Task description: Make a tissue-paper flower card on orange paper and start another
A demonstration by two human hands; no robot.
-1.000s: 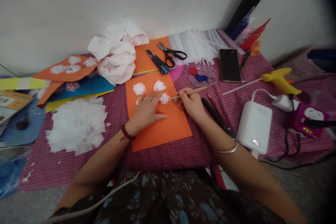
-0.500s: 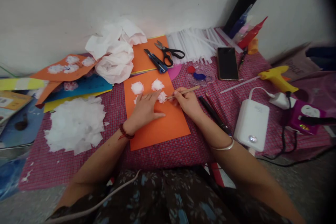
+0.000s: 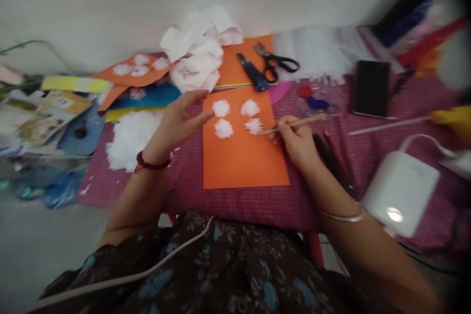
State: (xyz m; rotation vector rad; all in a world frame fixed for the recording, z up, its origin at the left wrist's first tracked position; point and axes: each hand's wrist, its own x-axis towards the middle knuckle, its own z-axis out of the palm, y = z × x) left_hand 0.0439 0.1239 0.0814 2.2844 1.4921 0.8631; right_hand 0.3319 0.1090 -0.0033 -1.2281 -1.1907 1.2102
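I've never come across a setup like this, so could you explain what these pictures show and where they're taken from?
There's no machine here, just a person working bare-handed. Every picture comes from one camera worn on the person's head, looking forward and down. On the checked cloth lies an orange sheet with four white tufts, two by two. The right hand holds a thin wooden stick, its tip at the lower right tuft; whether they touch is hard to tell. The left hand is open, with nothing visible in it, near a pile of white scraps. Beyond the sheet are scissors and a blue cutter; a dark phone lies to the right.
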